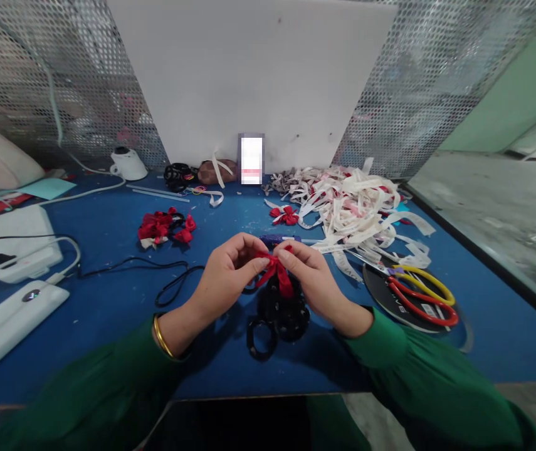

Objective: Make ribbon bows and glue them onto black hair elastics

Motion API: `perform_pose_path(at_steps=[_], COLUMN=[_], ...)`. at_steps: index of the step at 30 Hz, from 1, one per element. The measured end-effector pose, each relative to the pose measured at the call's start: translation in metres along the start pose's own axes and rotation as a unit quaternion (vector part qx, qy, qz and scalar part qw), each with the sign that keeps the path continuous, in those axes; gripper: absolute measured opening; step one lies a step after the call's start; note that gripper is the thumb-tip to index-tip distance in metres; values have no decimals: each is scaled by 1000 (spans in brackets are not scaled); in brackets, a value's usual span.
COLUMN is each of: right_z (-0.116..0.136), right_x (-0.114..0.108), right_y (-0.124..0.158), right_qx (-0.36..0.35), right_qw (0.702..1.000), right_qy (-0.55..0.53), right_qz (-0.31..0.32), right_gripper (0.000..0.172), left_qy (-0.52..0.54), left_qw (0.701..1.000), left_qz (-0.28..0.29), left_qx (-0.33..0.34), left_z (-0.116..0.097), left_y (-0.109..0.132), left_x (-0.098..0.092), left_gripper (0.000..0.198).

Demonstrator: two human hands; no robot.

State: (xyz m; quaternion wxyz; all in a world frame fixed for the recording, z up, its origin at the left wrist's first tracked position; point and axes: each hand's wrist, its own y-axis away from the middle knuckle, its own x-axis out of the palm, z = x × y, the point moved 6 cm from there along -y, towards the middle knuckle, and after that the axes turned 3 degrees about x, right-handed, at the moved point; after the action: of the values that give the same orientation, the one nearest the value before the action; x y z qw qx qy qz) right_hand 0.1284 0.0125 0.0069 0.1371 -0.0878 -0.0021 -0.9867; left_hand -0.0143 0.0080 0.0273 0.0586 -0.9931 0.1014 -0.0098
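Both hands meet over the blue table and pinch a red ribbon bow [278,274] between thumbs and fingers. My left hand [230,270] grips its left side, while my right hand [312,275] has hold of the upper right part. The bow's tails hang down in front of a bunch of black hair ties [283,313]. One black loop [262,338] sticks out at the lower left of the bunch. Just beyond my fingertips lies a dark purple-handled tool [279,240], partly covered by them.
White ribbon strips [352,203] are heaped at the back right, near a small red bow [285,215]. Scissors [422,294] with red and yellow handles rest on a black disc [380,291]. Red bows [164,227], a black cable [136,260] and a white power bank [18,326] lie leftward.
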Motion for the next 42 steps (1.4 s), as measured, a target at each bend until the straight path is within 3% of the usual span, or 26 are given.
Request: perform_pose_path(at_steps=[15,21,26,32,42], right_z=[3,1,-1,1,3], right_x=[-5,-10,-11,-6,-4], right_y=[0,1,1,2,3], right_qx=[-27,-32,-27,-17,-20], right_qw=[999,997,998,999,998], right_qy=[23,13,-1,-6,13], right_qz=[-32,-70,-65,-50,-55], right_gripper=[26,36,44,27,23], left_qy=[16,12,24,23,43], left_qw=[1000,999,999,999,998], left_qz=[5,-31,-32,-36,-35], left_qx=[-12,-21,-28,-26,-39], left_z=[1,1,3,2,8], left_y=[0,0,-2,-1,-1], left_x=[1,-1,-3,-3,-6], left_gripper=[33,24,23,24,35])
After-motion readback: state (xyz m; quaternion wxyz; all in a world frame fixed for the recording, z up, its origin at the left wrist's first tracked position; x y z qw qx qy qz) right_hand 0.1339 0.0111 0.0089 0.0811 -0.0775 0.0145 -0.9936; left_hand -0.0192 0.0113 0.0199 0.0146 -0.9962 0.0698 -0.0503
